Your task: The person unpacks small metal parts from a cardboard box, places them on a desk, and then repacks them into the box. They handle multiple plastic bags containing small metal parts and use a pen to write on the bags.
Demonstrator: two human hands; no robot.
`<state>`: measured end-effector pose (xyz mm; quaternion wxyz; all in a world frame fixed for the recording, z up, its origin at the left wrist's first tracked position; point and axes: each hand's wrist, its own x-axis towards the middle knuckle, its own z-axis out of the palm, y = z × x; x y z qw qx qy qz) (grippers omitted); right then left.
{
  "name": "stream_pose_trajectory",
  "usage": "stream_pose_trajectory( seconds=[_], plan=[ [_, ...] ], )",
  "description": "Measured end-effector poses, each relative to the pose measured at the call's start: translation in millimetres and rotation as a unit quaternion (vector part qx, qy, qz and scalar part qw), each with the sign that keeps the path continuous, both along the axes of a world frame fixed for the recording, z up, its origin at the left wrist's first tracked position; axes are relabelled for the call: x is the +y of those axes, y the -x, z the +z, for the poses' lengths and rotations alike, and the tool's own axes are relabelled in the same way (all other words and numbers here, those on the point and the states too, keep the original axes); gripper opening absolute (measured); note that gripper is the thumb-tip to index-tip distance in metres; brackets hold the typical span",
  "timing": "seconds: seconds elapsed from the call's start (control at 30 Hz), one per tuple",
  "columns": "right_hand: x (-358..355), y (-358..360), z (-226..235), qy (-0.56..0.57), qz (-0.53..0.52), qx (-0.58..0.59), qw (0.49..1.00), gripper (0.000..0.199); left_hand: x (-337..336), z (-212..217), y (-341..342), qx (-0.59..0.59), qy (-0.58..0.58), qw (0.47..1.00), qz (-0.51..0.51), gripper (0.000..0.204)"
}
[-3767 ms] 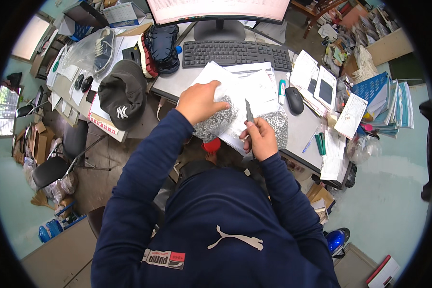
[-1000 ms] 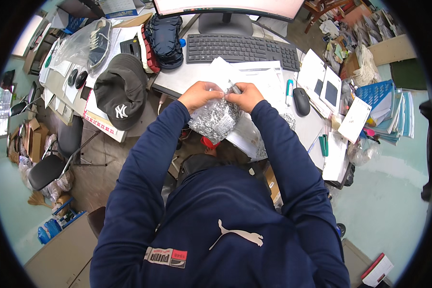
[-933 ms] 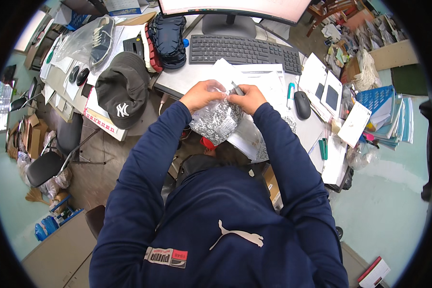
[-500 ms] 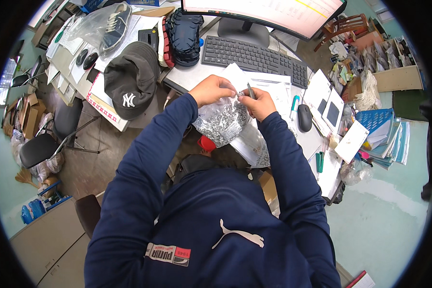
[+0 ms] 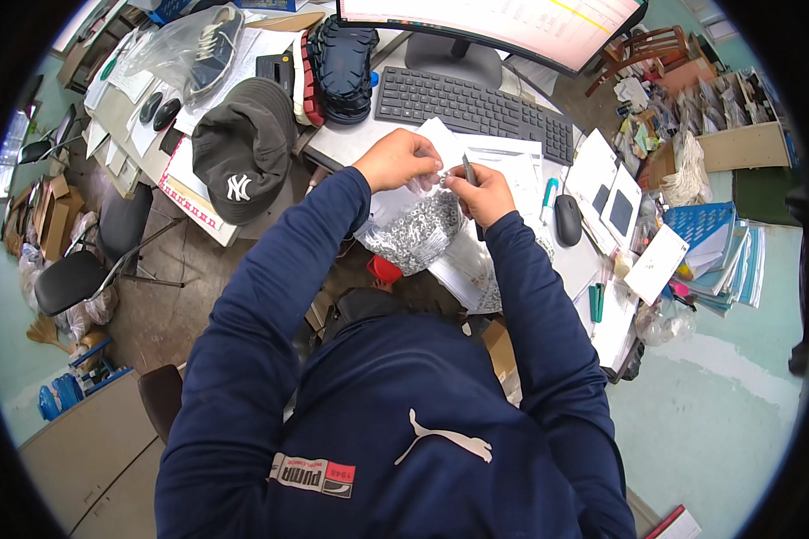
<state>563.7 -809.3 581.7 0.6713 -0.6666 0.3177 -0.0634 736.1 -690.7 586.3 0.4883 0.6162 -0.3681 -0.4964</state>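
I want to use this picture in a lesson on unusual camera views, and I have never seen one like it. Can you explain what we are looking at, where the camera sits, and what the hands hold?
The camera is worn on a person's head and looks down, so you see their dark blue sleeves reaching forward; its wide lens bends straight edges. There is no machine. The left hand grips the top of a clear plastic bag full of small silvery metal parts. The right hand also pinches the bag's top and holds a thin dark tool, perhaps a pen or blade. On the desk lie a black keyboard, a mouse, papers, a dark cap and a monitor.
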Motion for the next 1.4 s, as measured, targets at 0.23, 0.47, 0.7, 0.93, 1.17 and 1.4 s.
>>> stream_pose_trajectory(
  seconds=[0.23,0.47,0.7,0.93,1.17,1.4],
  plan=[
    [6,1,-1,0.019,-0.004,-0.015,1.0,0.017,4,1,6,0.004,-0.025,1.0,0.009,0.019],
    [8,1,-1,0.008,-0.006,-0.018,1.0,0.016,6,-5,10,0.023,-0.027,0.999,0.029,0.018],
    [10,4,-1,0.001,0.017,-0.026,1.0,0.017,10,-5,17,0.001,-0.027,0.999,0.032,0.019],
    [5,6,-2,-0.038,0.054,-0.037,0.997,0.016,15,-6,21,0.028,-0.026,0.998,0.047,0.019],
    [5,7,0,-0.025,0.044,-0.012,0.999,0.016,15,-18,25,-0.122,0.066,0.986,0.092,0.017],
    [12,5,-1,-0.014,0.029,-0.017,0.999,0.015,24,-11,39,-0.141,0.082,0.977,0.138,0.014]
  ],
)
